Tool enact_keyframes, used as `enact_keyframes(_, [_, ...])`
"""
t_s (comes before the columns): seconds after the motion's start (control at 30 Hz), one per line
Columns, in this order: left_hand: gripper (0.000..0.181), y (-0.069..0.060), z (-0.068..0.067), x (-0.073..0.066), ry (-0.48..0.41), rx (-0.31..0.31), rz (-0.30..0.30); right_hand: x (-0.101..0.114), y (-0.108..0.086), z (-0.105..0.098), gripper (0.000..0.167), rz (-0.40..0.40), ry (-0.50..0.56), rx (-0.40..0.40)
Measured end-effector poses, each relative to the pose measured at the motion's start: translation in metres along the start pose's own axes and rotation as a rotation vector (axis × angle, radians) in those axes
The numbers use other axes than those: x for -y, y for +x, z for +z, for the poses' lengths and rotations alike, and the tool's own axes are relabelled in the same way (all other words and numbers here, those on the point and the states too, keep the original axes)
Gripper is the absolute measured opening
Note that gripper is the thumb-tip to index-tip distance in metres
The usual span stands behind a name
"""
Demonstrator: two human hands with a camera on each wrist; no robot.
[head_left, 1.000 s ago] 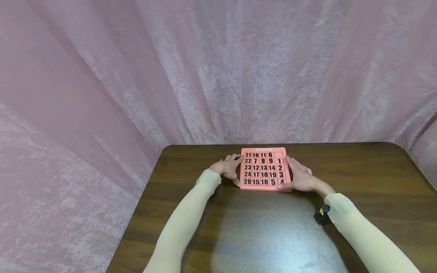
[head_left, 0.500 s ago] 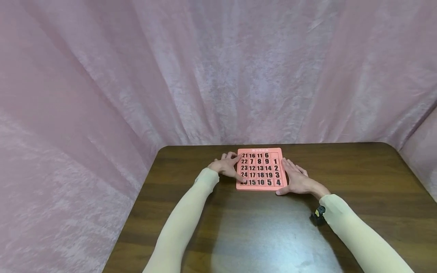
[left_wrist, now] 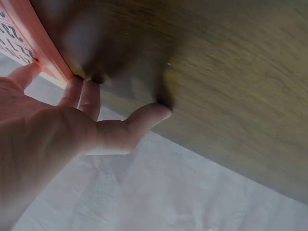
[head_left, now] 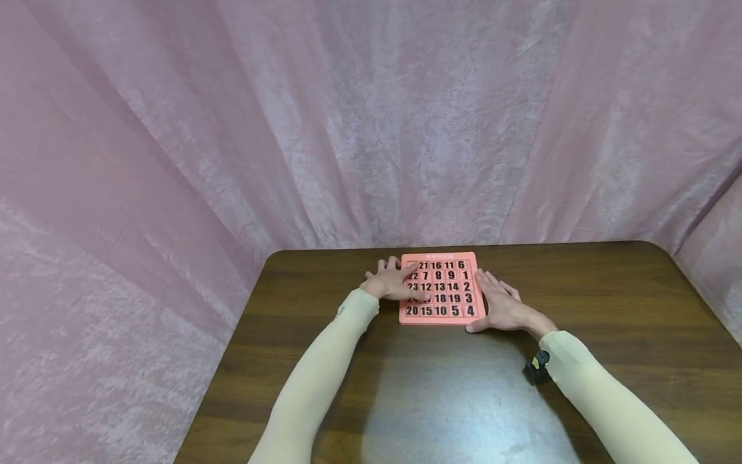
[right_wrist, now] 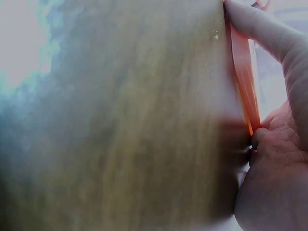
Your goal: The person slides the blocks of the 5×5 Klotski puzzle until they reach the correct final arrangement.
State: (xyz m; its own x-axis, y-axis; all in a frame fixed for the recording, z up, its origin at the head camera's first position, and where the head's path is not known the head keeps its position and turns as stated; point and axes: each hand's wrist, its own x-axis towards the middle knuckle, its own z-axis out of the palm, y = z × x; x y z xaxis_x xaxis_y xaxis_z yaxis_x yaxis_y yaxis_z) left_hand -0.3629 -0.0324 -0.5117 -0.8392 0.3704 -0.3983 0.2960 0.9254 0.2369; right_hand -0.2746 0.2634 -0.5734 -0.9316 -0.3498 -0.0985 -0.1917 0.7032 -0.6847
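Pink against dark wood, a sliding number puzzle [head_left: 438, 292] lay near the far edge of the table [head_left: 626, 309], just past twelve o'clock from the person, as I saw it from behind their shoulders. Its outline looked close to square, so I could pick out no clear long axis; its rows ran from nine to three o'clock.

The left hand [head_left: 390, 283] came in at the puzzle's nine o'clock side, thumb and forefinger straight and spread wide over the numbers. It gripped nothing. The forefinger's tip lay just beside or on the 21 tile [head_left: 423, 265]; I could not tell which. That tile sat at three o'clock from the fingertip, with 16, 11 and 6 lined up beyond it, and this was clearly the nearer hand.

The right hand [head_left: 505, 312] framed the four o'clock corner, thumb by the near edge and straight fingers along the right side, spread rather than clenched. It seemed to be steadying the puzzle, which lay towards its ten o'clock.
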Motion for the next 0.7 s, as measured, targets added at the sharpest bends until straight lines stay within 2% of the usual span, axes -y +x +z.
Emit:
enact_keyframes(0.17, [0.099,0.001,-0.001,-0.003,0.037,0.008,-0.009,0.001,0.000,0.001,0.145,0.007,0.000,-0.007])
enact_keyframes(0.4, [0.116,0.002,-0.003,0.010,0.010,0.114,0.042,-0.001,0.000,0.002,0.146,0.005,-0.022,-0.021])
enact_keyframes(0.5, [0.125,0.000,0.000,0.015,0.052,0.151,0.051,0.001,-0.001,0.002,0.146,-0.003,-0.021,-0.036])
enact_keyframes(0.6, [0.132,-0.003,0.001,0.017,0.077,0.154,0.069,0.003,-0.002,0.001,0.145,0.004,-0.012,-0.029])
enact_keyframes(0.7, [0.138,-0.005,0.002,0.018,0.054,0.134,0.091,0.003,-0.002,0.001,0.146,0.013,-0.005,-0.014])
